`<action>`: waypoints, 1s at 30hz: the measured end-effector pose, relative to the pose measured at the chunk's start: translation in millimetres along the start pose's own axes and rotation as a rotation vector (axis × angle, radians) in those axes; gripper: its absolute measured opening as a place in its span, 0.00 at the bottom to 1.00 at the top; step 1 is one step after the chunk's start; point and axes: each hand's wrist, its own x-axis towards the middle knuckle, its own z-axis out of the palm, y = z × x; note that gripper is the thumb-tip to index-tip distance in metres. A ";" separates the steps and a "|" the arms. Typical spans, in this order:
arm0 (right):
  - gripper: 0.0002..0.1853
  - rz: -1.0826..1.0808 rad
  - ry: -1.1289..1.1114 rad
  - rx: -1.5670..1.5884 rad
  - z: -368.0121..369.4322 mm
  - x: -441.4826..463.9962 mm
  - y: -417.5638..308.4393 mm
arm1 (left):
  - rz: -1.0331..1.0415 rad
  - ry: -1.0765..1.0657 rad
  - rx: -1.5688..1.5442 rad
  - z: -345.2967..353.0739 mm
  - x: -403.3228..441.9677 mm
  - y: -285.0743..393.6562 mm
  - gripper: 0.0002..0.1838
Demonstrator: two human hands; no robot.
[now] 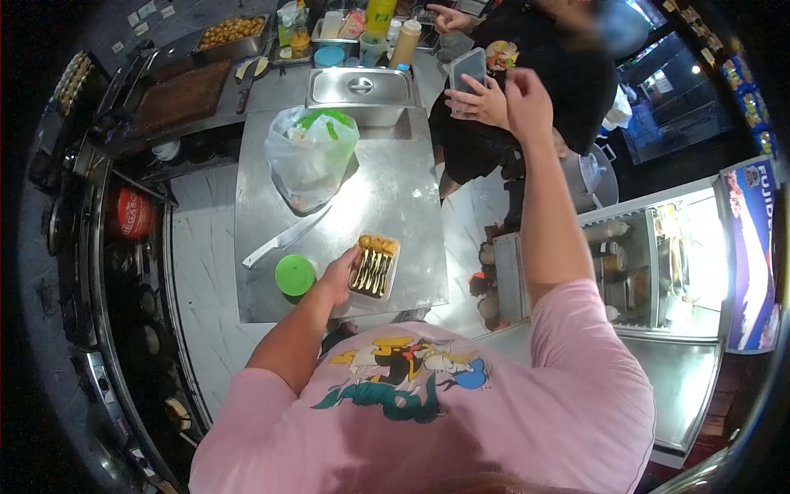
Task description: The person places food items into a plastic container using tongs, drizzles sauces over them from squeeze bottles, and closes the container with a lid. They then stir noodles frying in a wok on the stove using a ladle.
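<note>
Holding a filled container in one hand, the other held out near a co-worker

Holds a clear, rectangular plastic container in the left hand, over the near part of a stainless-steel table. Has that grip closed on the container's left side. Carries in it golden-brown balls along the far end and a dark layer crossed by pale stripes nearer the body.

Holds the right hand far forward, well apart from the container, just beside the spread hand of a co-worker in black. Cannot tell the state of the right grip, nor any contact with that spread hand. Sees in the latter a clear plastic box.

Has on the table, near the left wrist, a round, bright-green plastic object. Has beyond it a white-handled knife, lying aslant near a translucent white plastic bag patched with bright green.
</note>
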 end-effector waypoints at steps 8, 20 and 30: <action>0.29 -0.557 -0.486 -0.576 33.2 89.7 10.9 | -0.014 0.149 0.168 -4.6 11.0 -6.6 0.28; 0.29 -0.553 -0.801 -0.398 77.1 76.5 31.5 | 0.409 0.352 1.266 3.5 24.1 22.3 0.36; 0.10 -0.436 -0.877 0.011 -23.3 22.5 -61.9 | 0.421 0.395 1.171 10.7 -0.4 28.5 0.25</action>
